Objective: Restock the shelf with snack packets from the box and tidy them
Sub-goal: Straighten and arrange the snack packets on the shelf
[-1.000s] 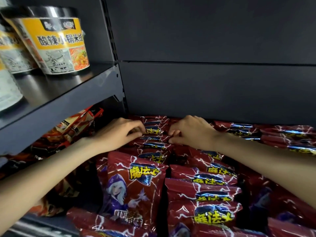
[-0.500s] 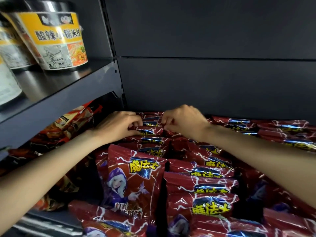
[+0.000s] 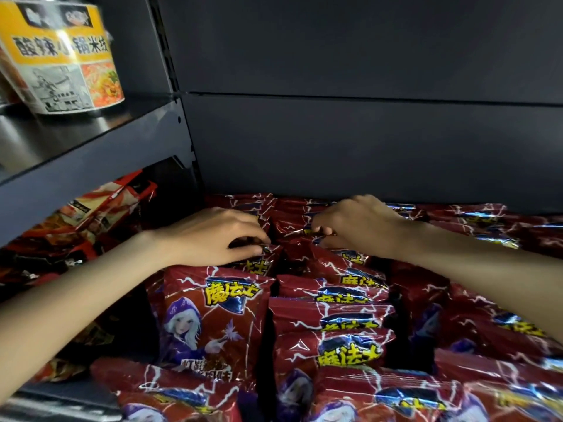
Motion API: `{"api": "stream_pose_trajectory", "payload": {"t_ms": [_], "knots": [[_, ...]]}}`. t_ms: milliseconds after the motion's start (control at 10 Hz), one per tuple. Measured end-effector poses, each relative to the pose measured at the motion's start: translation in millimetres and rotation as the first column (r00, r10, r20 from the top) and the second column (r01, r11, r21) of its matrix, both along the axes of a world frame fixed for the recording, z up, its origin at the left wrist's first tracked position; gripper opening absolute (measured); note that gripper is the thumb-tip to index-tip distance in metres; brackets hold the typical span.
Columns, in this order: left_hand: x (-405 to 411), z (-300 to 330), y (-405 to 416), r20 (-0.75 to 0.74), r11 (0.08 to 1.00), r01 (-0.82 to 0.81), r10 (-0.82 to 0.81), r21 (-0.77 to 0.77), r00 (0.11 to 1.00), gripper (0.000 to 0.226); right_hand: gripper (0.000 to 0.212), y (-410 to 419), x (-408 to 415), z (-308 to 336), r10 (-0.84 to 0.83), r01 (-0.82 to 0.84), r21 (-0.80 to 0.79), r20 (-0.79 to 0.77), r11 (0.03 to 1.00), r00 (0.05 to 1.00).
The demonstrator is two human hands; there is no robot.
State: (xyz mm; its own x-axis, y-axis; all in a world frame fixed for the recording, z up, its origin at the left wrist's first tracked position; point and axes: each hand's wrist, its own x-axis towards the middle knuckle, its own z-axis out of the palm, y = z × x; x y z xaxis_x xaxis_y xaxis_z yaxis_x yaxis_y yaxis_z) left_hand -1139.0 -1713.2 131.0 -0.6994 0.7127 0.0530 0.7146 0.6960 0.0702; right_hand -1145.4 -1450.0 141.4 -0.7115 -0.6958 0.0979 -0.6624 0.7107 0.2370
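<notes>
- While both arms reach deep into the shelf bay, the left hand (image 3: 210, 236) lies on the back rows of red snack packets (image 3: 332, 303), its fingers curled down over the top edge of one packet and its thumb tucked beneath, so that its grip pinches that packet's upper seam.
- Just to the right, the right hand (image 3: 353, 225) sits further back, near the rear panel (image 3: 365, 141); its fingers are bent and its grip closes on the crinkled top of another packet in the neighbouring row.
- Fingertips of the two hands are close together but not touching.
- Red packets with yellow lettering and a white-haired, purple-hooded cartoon figure fill the shelf in overlapping rows running from front to back.
- One front packet (image 3: 210, 318) stands nearly upright, showing its whole face; those beside it lean back so that only their top bands show.
- More of the same packets lie along the right side, under the right forearm.
- To the left, past the dark upright (image 3: 182, 141), orange-red packets (image 3: 103, 205) are stacked in the adjoining bay.
- Above them, on the upper shelf (image 3: 76, 153), stands a noodle bowl (image 3: 64, 56) with a yellow label.
</notes>
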Motion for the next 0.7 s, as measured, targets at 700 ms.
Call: {"api": "stream_pose_trajectory", "payload": {"t_ms": [700], "knots": [[2.5,-3.2,8.2,0.175,0.928,-0.209,0.161,0.309,0.971,0.009,0.028,-39.3,-0.9,-13.1,-0.108,0.108,-0.232,0.014,0.967,0.994]]}}
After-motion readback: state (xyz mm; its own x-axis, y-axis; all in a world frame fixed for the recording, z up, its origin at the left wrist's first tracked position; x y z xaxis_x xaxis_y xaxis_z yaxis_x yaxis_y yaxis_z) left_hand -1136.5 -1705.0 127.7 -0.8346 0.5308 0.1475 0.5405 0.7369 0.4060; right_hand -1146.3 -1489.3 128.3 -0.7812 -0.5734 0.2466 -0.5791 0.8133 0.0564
